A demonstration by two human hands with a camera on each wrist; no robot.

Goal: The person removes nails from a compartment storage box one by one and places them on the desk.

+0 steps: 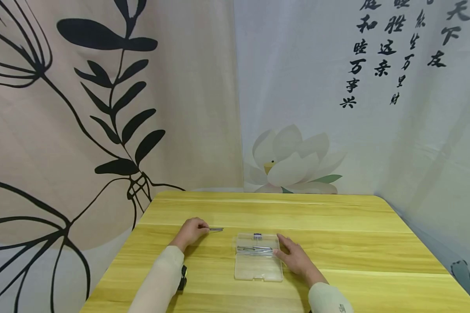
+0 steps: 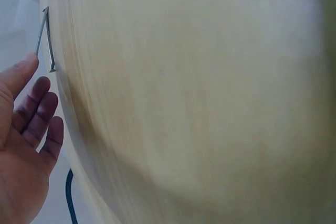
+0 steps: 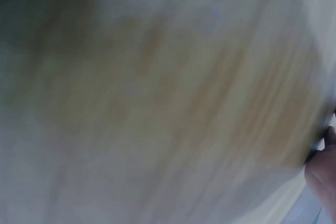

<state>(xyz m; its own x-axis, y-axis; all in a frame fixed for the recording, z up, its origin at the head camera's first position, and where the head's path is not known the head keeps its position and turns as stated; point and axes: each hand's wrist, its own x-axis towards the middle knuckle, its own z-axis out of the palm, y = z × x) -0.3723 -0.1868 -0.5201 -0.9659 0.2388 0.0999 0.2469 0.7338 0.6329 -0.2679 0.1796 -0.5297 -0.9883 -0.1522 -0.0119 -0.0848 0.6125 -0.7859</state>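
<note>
Left hand (image 1: 192, 231) pinching one slim metal nail (image 2: 41, 32), a second nail (image 2: 50, 40) angled beside it, I have my right hand (image 1: 296, 257), fingers relaxed, touching one clear, rectangular plastic box (image 1: 258, 267) between the hands, opened flat; its shiny nails (image 1: 254, 249) overlap too closely to count.

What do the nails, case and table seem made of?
Nails: metal, likely steel; grey, with a dull shine.
Case: probably plastic, clear; the yellowish table shows through.
Table: wood or wood-look laminate; yellow, streaked grain, finish uncertain.
</note>
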